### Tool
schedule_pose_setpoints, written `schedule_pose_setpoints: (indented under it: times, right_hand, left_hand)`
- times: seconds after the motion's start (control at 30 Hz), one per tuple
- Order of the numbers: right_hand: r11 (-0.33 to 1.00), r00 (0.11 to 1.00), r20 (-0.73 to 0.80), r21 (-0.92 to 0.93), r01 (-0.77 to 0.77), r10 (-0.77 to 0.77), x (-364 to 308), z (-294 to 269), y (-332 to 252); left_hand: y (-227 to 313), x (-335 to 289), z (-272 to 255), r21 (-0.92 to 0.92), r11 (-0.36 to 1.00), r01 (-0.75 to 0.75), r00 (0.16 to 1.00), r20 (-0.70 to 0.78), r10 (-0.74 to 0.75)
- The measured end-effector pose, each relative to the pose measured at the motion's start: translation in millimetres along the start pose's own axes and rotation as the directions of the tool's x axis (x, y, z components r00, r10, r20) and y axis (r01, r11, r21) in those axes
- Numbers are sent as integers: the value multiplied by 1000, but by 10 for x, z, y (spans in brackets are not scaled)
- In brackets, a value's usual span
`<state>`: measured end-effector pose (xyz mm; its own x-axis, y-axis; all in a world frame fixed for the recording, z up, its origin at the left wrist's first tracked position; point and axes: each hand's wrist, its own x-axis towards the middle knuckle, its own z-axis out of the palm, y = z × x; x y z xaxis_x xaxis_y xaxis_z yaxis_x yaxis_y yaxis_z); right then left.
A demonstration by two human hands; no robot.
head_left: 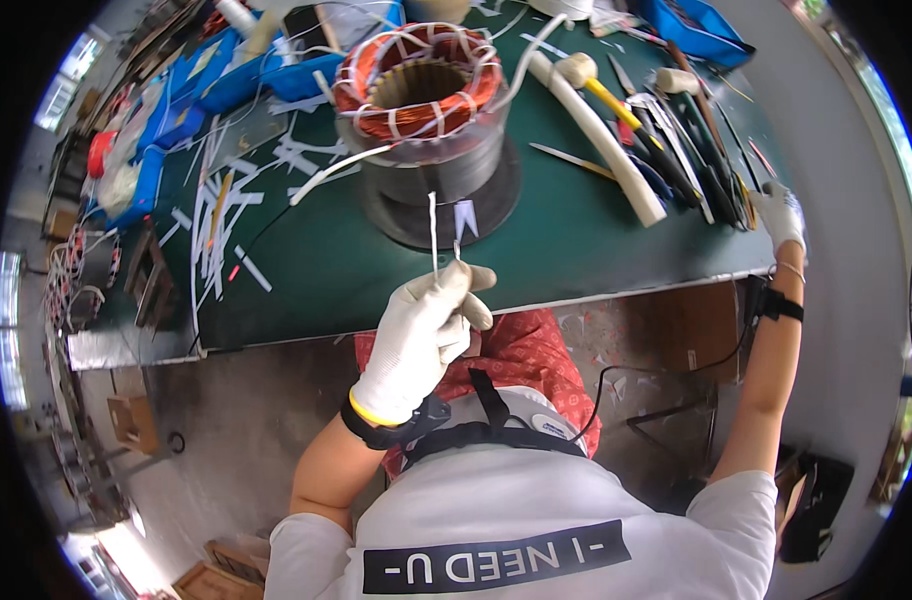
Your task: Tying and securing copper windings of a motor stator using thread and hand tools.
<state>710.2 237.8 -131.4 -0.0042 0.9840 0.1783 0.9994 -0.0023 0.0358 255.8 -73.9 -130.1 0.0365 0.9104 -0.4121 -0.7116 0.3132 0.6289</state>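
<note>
In front of me a motor stator stands upright on the bench, its copper windings bound with white lacing. My left hand, in a white glove, is closed in a pinch on a thin white cord just before the stator's base. A small white forked strip shows against that base. At the bench's right edge my gloved right hand reaches out to the near end of a group of hand tools. Its fingers are too small to show whether they grip one.
White sleeving and a yellow-handled mallet lie right of the stator, near a pointed tool. Cut white strips are scattered at left beside blue bins. The bench's front edge runs before my lap.
</note>
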Motion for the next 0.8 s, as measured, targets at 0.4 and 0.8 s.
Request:
schedule_pose_setpoints:
  times: [0.4,0.8]
  right_hand:
    - [110,614,272,951,-289,-741,-1998,-972,-2928]
    - [115,651,20,988,104,-759,-1970,-941,-2982]
  left_hand:
    - [-73,-76,185,613,712,-343,938,185,293]
    - [-128,-89,27,705,559,-436,856,132,500]
